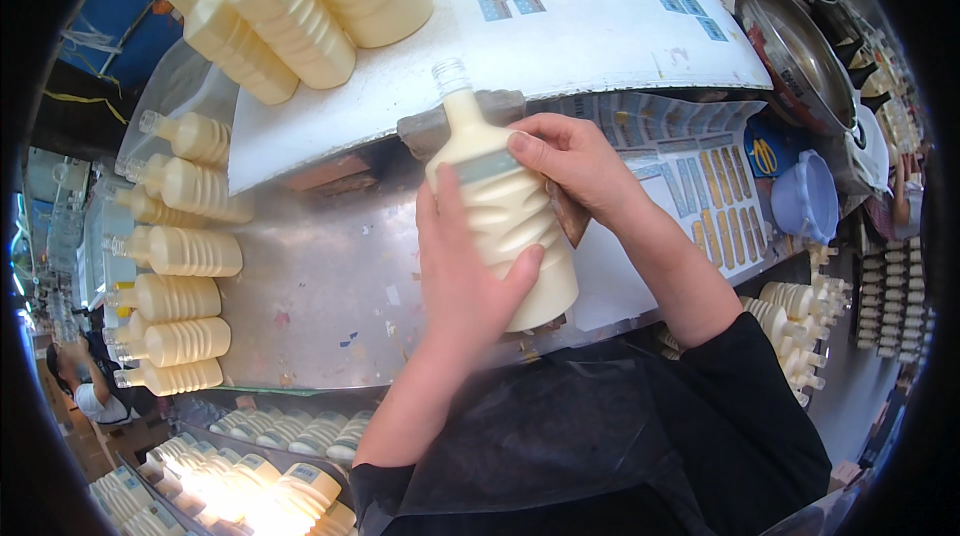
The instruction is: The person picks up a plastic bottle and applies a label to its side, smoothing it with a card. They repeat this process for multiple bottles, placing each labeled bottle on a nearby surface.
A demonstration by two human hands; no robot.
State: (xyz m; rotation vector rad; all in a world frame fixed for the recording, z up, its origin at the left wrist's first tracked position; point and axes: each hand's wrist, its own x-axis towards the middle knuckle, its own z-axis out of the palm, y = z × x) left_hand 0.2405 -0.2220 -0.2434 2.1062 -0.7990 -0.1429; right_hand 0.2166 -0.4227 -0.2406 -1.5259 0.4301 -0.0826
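Observation:
A cream-coloured plastic bottle with a ribbed body and clear threaded neck leans tilted in front of me, base toward me. My left hand is closed round its left side, fingers along the shoulder and thumb across the ribs, slightly blurred. Across the shoulder runs a pale grey-blue label strip. My right hand presses its thumb at the strip's right end, with the fingers curled. A brown flat piece juts from below those curled fingers, beside the bottle. Behind the neck lies a grey block.
Similar bottles lie in a row at left; more stand on the white raised board. Label sheets, a lilac tub and a metal basin are at right. Crated bottles sit below the metal table.

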